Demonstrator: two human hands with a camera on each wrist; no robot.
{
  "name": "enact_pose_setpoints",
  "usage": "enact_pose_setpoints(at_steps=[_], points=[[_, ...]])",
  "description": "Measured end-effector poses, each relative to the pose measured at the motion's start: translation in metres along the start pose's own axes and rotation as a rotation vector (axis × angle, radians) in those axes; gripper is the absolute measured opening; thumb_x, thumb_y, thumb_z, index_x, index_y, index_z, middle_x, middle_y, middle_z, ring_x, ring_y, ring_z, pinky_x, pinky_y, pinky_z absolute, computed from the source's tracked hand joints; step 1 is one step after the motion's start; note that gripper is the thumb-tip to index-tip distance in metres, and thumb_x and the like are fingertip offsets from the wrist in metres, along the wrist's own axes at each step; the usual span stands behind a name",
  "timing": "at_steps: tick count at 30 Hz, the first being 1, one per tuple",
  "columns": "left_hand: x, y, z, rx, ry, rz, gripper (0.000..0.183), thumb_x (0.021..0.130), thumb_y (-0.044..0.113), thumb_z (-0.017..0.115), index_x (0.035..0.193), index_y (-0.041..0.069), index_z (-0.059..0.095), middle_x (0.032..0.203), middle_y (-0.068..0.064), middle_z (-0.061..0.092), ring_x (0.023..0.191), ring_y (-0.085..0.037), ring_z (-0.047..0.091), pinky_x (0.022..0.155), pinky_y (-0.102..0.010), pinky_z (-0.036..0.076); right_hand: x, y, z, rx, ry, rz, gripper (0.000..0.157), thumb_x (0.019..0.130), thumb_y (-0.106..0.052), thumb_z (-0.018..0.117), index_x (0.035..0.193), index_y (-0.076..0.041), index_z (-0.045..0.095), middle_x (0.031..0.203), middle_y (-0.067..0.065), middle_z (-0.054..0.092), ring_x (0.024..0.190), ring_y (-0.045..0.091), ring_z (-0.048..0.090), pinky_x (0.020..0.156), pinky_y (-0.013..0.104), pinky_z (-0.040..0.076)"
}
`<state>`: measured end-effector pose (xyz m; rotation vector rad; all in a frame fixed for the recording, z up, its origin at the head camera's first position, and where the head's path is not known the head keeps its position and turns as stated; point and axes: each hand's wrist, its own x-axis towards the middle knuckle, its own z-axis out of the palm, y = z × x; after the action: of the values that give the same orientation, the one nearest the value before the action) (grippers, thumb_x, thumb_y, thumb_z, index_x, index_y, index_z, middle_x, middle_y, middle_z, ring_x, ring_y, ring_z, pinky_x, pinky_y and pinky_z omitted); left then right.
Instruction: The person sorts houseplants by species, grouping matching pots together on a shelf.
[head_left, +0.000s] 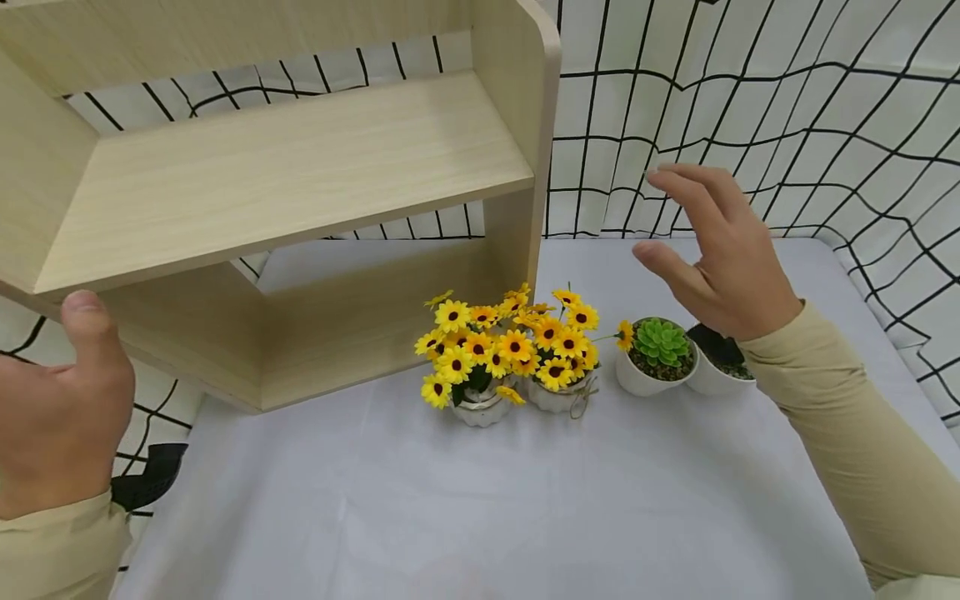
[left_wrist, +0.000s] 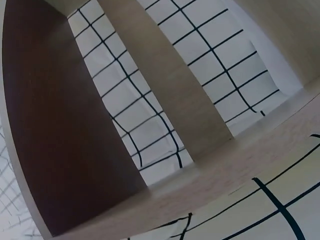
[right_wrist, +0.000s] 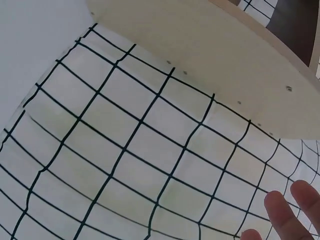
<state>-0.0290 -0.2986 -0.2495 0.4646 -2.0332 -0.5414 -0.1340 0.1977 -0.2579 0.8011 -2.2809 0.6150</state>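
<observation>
A light wooden shelf unit [head_left: 300, 158] with open compartments stands at the left and back of the white-covered table. My left hand [head_left: 60, 408] is at its lower left side, thumb upright and its tip right at the front edge; the other fingers are cut off by the frame. The left wrist view shows the shelf boards [left_wrist: 160, 80] but no hand. My right hand [head_left: 723, 250] is raised in the air right of the shelf, fingers extended and thumb apart, with nothing in it. Fingertips [right_wrist: 282, 212] show at the lower right of the right wrist view.
Two pots of yellow artificial flowers [head_left: 480, 358] [head_left: 558, 354] stand before the shelf's right end. Right of them are a green succulent pot [head_left: 656, 358] and another white pot [head_left: 720, 375], partly behind my right arm. Black-gridded white cloth [head_left: 750, 125] hangs behind the table [head_left: 450, 500].
</observation>
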Motion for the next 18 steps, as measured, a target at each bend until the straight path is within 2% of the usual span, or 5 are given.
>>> enact_pose_setpoints(at_steps=[3,6,10,14,18], points=[[0.01,-0.007,0.004,0.102,0.025,-0.073,0.049,0.088,0.048,0.05,0.136,0.037,0.049,0.126,0.022,0.054,0.122,-0.009,0.054,0.107,-0.026,0.036,0.019,-0.005,0.009,-0.001,-0.009,-0.013,0.073,0.093,-0.065,0.037,0.14,-0.009,0.047,0.133,0.023,0.052,0.119,0.035,0.054,0.089,0.054,0.047],[0.016,-0.01,0.008,0.155,0.0,-0.128,0.048,0.09,0.052,0.046,0.135,0.034,0.052,0.122,0.011,0.061,0.12,-0.018,0.057,0.107,-0.034,0.039,0.035,-0.01,0.018,0.0,-0.024,-0.01,0.074,0.093,-0.066,0.036,0.139,-0.009,0.046,0.132,0.022,0.052,0.117,0.035,0.055,0.089,0.053,0.048],[0.022,-0.015,0.009,0.144,-0.047,-0.023,0.054,0.095,0.049,0.039,0.142,0.025,0.045,0.143,-0.011,0.05,0.136,-0.026,0.044,0.116,-0.041,0.031,0.053,-0.016,0.03,0.0,-0.048,0.015,0.077,0.092,-0.069,0.033,0.14,-0.01,0.045,0.132,0.02,0.052,0.114,0.032,0.055,0.086,0.051,0.048],[0.025,-0.025,0.01,0.113,-0.063,0.066,0.052,0.097,0.045,0.035,0.143,0.022,0.043,0.143,-0.017,0.047,0.138,-0.027,0.04,0.117,-0.041,0.028,0.066,-0.02,0.039,-0.016,-0.063,0.038,0.069,0.093,-0.061,0.043,0.142,-0.012,0.042,0.129,0.02,0.053,0.109,0.031,0.056,0.083,0.049,0.049],[0.029,-0.033,0.015,0.116,-0.038,0.109,0.046,0.098,0.04,0.035,0.137,0.021,0.051,0.135,-0.021,0.053,0.13,-0.034,0.049,0.108,-0.045,0.037,0.075,-0.023,0.047,-0.059,-0.086,0.042,0.061,0.093,-0.048,0.055,0.141,-0.013,0.041,0.126,0.02,0.054,0.1,0.031,0.056,0.081,0.047,0.05]])
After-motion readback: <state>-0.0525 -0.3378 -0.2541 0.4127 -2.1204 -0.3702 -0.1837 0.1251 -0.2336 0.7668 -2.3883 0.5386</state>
